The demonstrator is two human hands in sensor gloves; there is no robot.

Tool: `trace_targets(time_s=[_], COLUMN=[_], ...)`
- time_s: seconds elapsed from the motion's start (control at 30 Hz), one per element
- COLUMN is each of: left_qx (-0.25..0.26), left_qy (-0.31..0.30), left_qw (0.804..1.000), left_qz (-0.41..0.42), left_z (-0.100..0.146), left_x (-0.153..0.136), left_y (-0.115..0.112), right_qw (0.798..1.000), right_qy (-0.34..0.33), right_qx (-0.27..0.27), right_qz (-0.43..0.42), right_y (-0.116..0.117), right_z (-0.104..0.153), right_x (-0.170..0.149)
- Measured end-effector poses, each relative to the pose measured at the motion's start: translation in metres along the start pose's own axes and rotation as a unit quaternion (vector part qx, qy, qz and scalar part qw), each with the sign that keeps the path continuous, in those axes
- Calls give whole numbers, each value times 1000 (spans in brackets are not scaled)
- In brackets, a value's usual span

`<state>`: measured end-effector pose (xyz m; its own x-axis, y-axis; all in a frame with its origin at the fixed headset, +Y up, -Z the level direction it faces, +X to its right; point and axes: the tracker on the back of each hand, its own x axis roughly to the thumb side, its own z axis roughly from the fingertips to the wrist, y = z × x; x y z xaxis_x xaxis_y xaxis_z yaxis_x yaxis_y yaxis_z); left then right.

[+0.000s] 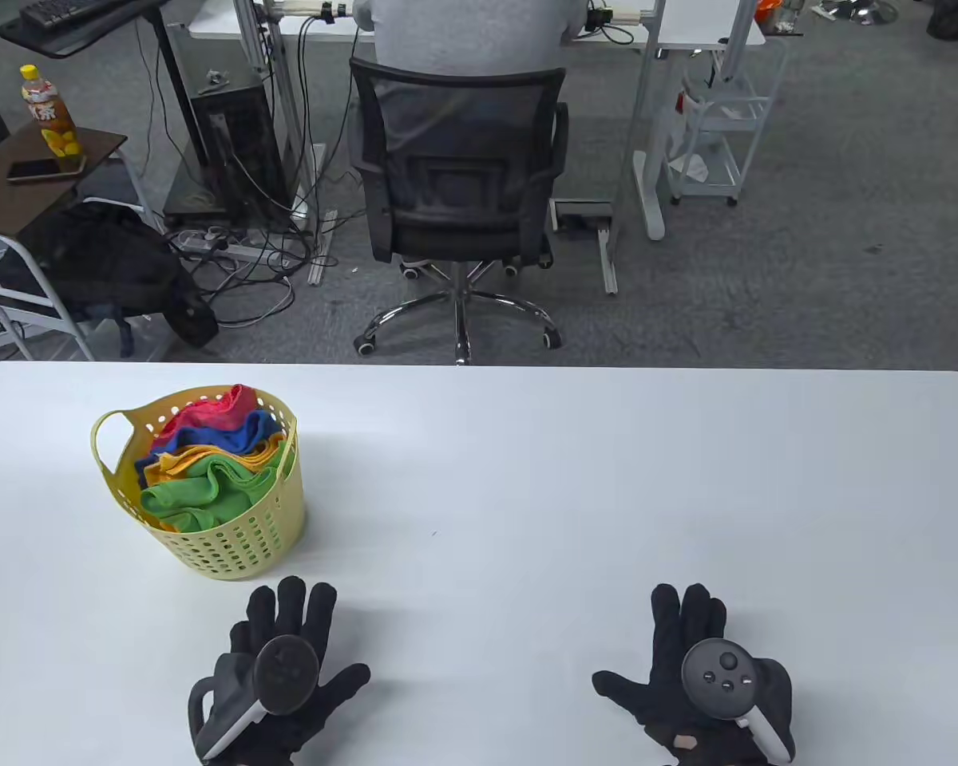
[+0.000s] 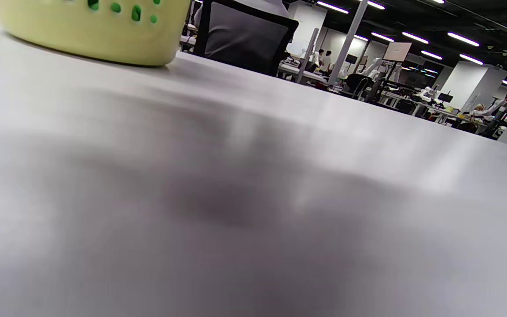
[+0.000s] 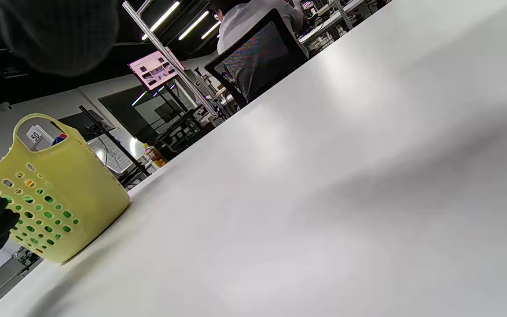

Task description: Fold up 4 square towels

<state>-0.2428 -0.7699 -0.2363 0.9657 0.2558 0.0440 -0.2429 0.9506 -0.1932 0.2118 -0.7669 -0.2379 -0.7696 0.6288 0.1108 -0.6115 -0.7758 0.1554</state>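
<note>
I have both hands flat on the white table at its near edge: my left hand and right hand each with a wide, empty grip, fingers spread. The towels, green, orange, blue and red, sit bunched in the yellow basket just beyond my left hand.
</note>
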Motion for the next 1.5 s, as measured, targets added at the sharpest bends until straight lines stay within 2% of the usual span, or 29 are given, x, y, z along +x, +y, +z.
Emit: trace_targets(time_s=[0.6,0.73,0.83,0.87,0.9,0.93,1.0,1.07,1.1,1.17,1.2,1.27,1.33,1.4,1.47,1.5], left_qx=[-22,-2,68,123,155,184,201,214,208,179,145,81,5,-24,-55,-68], left_qy=[1,-9,-23,-7,9,32,99,145,173,233,260,298,336,347,359,369], left_qw=[1000,1000,997,991,987,982,972,962,959,949,944,932,916,908,888,869], left_qz=[6,14,37,47,43,14,-75,-89,-88,-116,-141,-188,-220,-233,-282,-323], left_z=[-3,3,21,36,42,50,50,36,19,-17,-38,-67,-94,-113,-132,-139], left_x=[-1,5,15,19,21,22,15,2,-9,-29,-39,-50,-57,-61,-63,-62], left_y=[-6,2,26,44,54,78,132,167,187,211,215,213,199,183,165,161], right_qw=[1000,1000,1000,1000,1000,1000,1000,1000,999,999,999,999,999,999,999,999], right_qy=[3,4,-1,-4,-6,-10,-15,-19,-21,-23,-24,-25,-27,-28,-28,-29], right_qx=[-3,6,8,7,5,5,8,13,16,23,24,26,20,17,8,5], right_qz=[-13,-13,-14,-14,-15,-16,-16,-20,-20,-17,-18,-19,-23,-25,-25,-24], right_y=[-3,-1,-1,-1,-1,-1,-1,1,1,3,3,3,1,-1,-3,-4], right_z=[0,0,1,2,3,4,4,4,4,4,4,4,5,5,6,7], right_x=[-2,-2,0,1,2,3,5,8,9,10,10,10,10,10,10,10])
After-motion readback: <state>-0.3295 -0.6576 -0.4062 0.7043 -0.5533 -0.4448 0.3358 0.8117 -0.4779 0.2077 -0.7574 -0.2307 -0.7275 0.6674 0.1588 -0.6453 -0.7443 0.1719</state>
